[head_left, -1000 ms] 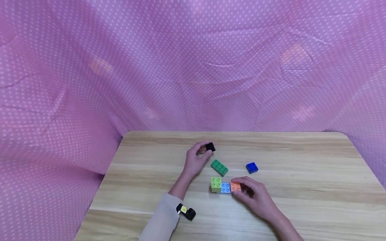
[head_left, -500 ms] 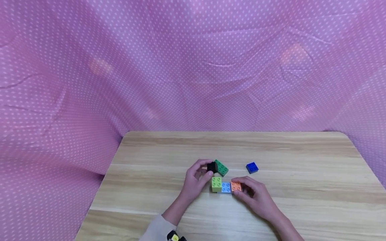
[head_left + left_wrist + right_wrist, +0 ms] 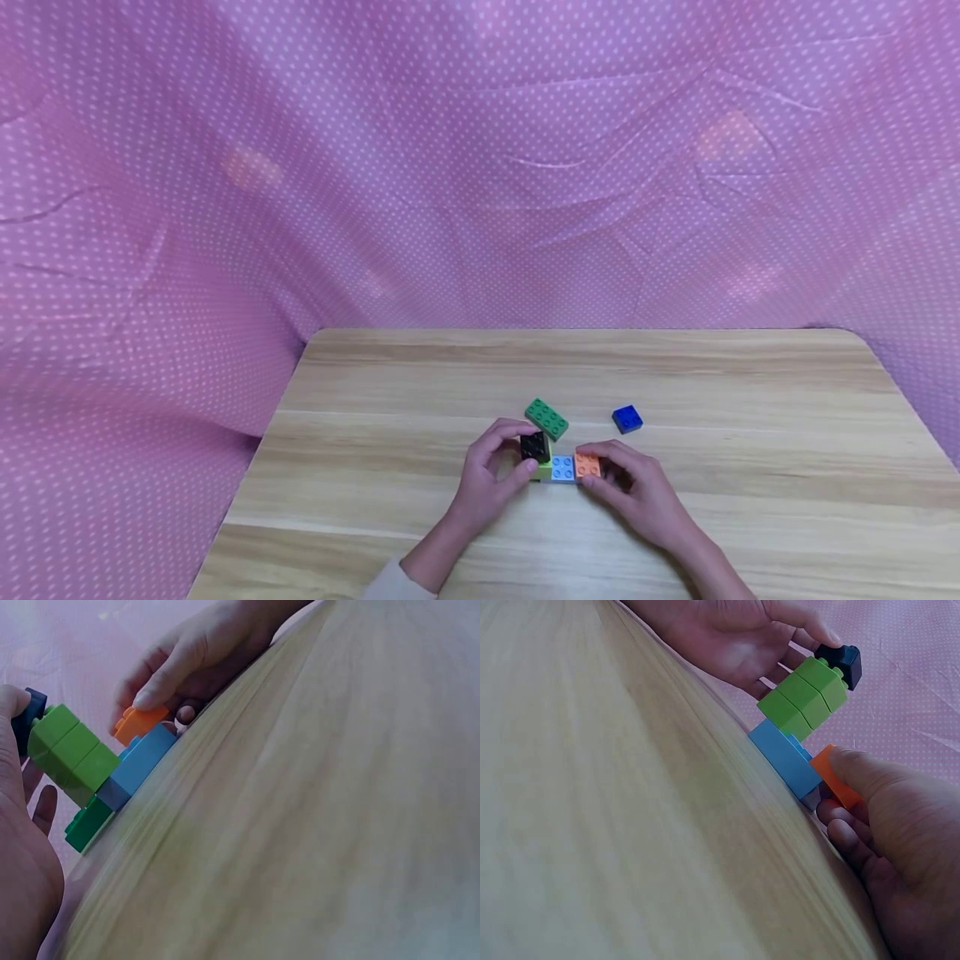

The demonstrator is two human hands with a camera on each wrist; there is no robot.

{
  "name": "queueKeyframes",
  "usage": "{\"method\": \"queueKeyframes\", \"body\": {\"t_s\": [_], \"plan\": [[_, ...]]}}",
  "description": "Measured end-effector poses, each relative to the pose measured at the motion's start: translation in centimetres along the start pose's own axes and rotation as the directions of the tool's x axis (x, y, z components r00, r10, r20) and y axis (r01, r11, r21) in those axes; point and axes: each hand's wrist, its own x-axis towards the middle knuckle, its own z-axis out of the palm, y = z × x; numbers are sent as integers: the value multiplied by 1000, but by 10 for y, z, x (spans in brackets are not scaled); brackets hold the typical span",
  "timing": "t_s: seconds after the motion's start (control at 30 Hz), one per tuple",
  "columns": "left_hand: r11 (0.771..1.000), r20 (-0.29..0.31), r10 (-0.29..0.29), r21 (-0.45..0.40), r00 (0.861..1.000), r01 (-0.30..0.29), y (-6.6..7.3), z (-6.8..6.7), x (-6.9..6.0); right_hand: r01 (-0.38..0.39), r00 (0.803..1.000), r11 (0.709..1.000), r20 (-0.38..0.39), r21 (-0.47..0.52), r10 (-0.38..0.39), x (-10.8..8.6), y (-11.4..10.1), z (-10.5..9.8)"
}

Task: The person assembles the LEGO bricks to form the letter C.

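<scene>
My left hand (image 3: 480,483) pinches a black toy building brick (image 3: 534,447) between thumb and fingers, at the top of a lime green stack (image 3: 73,750). Lime studs show between the black brick and the stack in the right wrist view, and the black brick looks slightly tilted. The stack stands on the left end of a light blue brick (image 3: 562,468) lying on the table. On that blue brick's other end sits an orange brick (image 3: 587,465), which my right hand (image 3: 641,496) grips between thumb and fingers.
A green brick (image 3: 547,418) with two rows of studs lies just behind the stack on the wooden table (image 3: 712,375). Farther right lies a dark blue brick (image 3: 627,418). A pink dotted cloth (image 3: 480,208) hangs behind the table and at its sides.
My left hand has brought the black brick toward me, from behind the green brick to the top of the lime stack. My right hand has stayed on the orange brick.
</scene>
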Motion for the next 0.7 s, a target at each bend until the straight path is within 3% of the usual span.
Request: {"method": "queueKeyframes", "body": {"t_s": [0.33, 0.53, 0.7], "plan": [[998, 24, 54, 17, 998, -54, 3, 2, 2, 3, 1000, 1000, -4, 1, -3, -1, 2, 0], [999, 24, 21, 40, 999, -22, 3, 4, 1, 10, 1000, 1000, -7, 2, -10, -2, 2, 0], [1000, 45, 16, -27, 999, -15, 1, 7, -1, 25, 1000, 1000, -12, 0, -25, -2, 2, 1]]}}
